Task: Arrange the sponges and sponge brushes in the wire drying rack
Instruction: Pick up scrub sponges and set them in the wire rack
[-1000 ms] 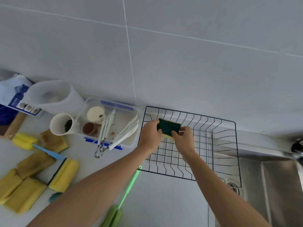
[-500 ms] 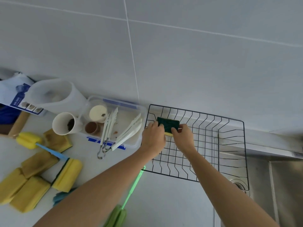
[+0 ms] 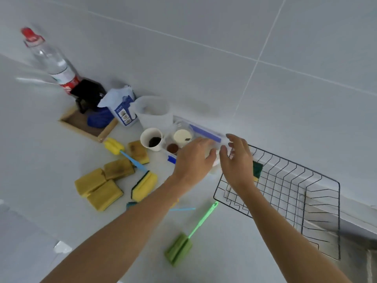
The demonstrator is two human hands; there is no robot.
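A black wire drying rack (image 3: 289,193) sits on the counter at the right. One green-and-yellow sponge (image 3: 257,169) stands in its far left corner, partly hidden by my right hand (image 3: 234,160). My left hand (image 3: 193,160) and right hand hover empty, fingers apart, over the rack's left end and a clear plastic container (image 3: 204,132). Several yellow sponges (image 3: 102,188) lie at the left, one with a dark scouring side (image 3: 143,185). A yellow sponge brush with a blue handle (image 3: 122,152) and a green sponge brush (image 3: 183,245) lie on the counter.
A white cup (image 3: 152,139), a white jug (image 3: 153,113), a blue-white packet (image 3: 120,107), a wooden tray (image 3: 85,125) and a clear bottle with a red cap (image 3: 51,60) stand along the tiled wall. A sink edge (image 3: 367,258) is at the lower right.
Both hands let go of the green sponge, which now stands in the rack, and moved left toward the plastic container. The camera swung left, showing the bottle and tray.
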